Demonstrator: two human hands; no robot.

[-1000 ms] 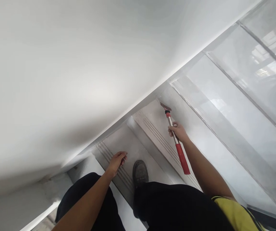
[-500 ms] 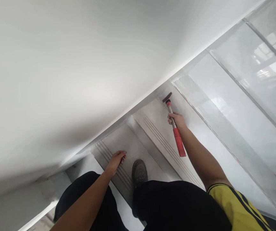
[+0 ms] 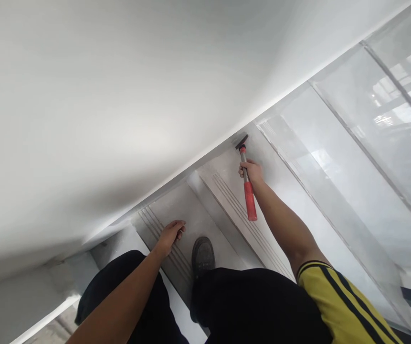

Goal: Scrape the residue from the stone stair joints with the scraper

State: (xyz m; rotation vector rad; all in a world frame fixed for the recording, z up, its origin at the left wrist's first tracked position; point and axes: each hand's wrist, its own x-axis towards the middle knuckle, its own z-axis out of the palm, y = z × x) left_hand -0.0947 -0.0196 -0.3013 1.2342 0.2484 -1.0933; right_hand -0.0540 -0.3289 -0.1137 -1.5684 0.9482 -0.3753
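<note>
A scraper [image 3: 250, 203] with a red grip, a metal shaft and a dark head is held in my right hand [image 3: 252, 171]. The fingers wrap around the shaft above the grip. Its head lies by the corner where a stair tread [image 3: 223, 165] meets the white wall. Over a lower grooved step [image 3: 191, 205] hangs my left hand [image 3: 170, 235], its fingers curled together with nothing visible in them.
A broad white wall [image 3: 119, 105] slopes along the left of the stairs. Higher steps with shiny, smeared surfaces [image 3: 352, 157] climb to the right. My dark shoe [image 3: 203, 255] stands on the lower step.
My right hand and the scraper have moved left and slightly up, bringing the head closer to the wall. The left hand keeps its curled pose as the view shifts slightly.
</note>
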